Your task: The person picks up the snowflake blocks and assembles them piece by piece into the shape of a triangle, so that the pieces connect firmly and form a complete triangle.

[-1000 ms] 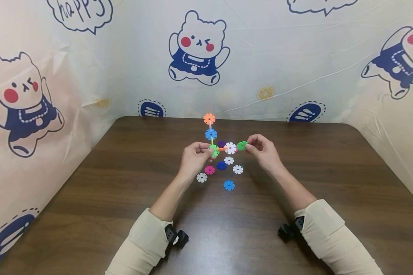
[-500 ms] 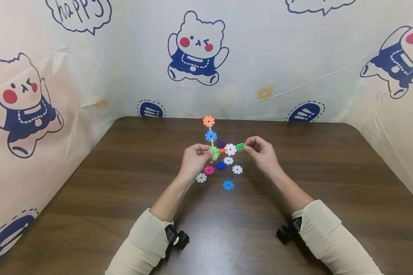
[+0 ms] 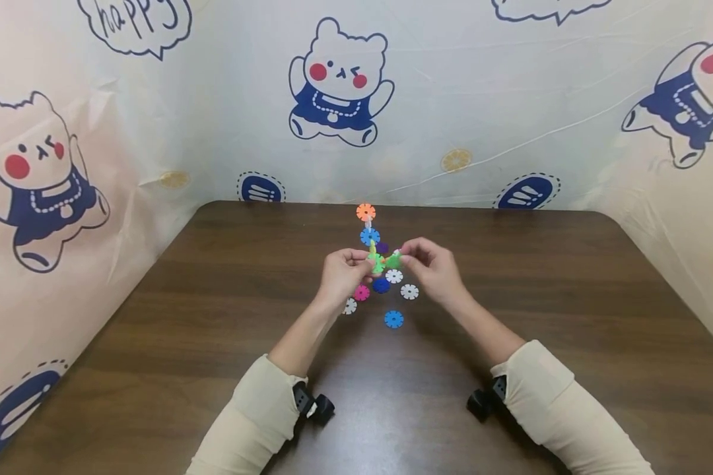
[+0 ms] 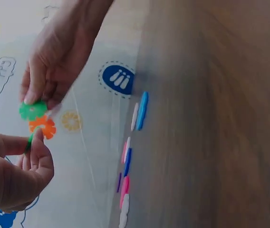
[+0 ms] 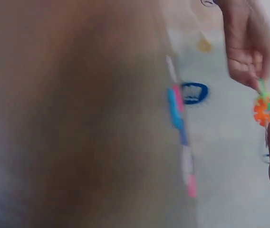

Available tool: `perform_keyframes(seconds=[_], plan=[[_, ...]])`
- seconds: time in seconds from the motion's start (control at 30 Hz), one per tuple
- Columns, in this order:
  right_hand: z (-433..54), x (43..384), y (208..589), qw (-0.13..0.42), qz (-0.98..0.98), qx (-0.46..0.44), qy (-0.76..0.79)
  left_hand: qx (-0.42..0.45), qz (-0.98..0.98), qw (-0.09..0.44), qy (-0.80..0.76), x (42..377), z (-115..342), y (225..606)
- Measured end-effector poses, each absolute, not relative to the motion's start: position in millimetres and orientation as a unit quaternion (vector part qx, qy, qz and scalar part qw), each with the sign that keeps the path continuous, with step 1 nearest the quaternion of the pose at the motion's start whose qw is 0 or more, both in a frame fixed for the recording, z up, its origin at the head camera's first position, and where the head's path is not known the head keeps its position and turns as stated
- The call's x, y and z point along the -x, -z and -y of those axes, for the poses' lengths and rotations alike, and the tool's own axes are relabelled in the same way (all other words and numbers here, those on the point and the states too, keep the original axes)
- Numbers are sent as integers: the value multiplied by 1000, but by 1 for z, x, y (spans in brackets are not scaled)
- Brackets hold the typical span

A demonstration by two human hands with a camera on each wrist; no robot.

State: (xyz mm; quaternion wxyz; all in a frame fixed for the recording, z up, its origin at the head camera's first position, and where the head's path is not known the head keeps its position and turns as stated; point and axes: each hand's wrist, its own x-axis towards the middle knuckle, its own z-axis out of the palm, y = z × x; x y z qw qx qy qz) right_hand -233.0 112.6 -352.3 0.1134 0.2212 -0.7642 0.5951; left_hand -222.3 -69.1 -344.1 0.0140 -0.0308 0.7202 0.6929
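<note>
In the head view my left hand (image 3: pixel 344 274) pinches a green notched plastic disc (image 3: pixel 377 264), part of a linked chain. From it a blue disc (image 3: pixel 370 237) and an orange disc (image 3: pixel 366 212) run away toward the far edge, with thin edge-on pieces between them. My right hand (image 3: pixel 432 269) pinches a second green disc (image 3: pixel 394 259) close to the first. Between the two hands an orange disc (image 4: pixel 43 127) shows in the left wrist view. The white disc of the chain is mostly hidden by the right fingers. Both hands are raised above the table.
Loose discs lie on the brown table (image 3: pixel 226 316) beneath the hands: light blue (image 3: pixel 394 319), dark blue (image 3: pixel 381 285), pink (image 3: pixel 362 292), purple (image 3: pixel 382 248) and several white ones (image 3: pixel 409 291). A printed sheet (image 3: pixel 232 99) hangs behind the table's far edge.
My right hand has moved left, bringing its green disc close to my left hand. That side of the chain has turned, and the white disc has gone from plain view. The left hand shifted slightly right.
</note>
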Motion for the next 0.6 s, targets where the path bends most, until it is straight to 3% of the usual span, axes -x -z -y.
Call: perform_keyframes(seconds=[0.1, 0.27, 0.6], plan=[[-120, 240, 350, 143, 760, -198, -603, 44, -715, 4, -697, 223, 70, 341], [-133, 244, 345, 142, 755, -168, -618, 44, -715, -4, -698, 224, 74, 330], [-137, 251, 343, 149, 716, -163, -662, 42, -698, 32, -714, 224, 80, 326]])
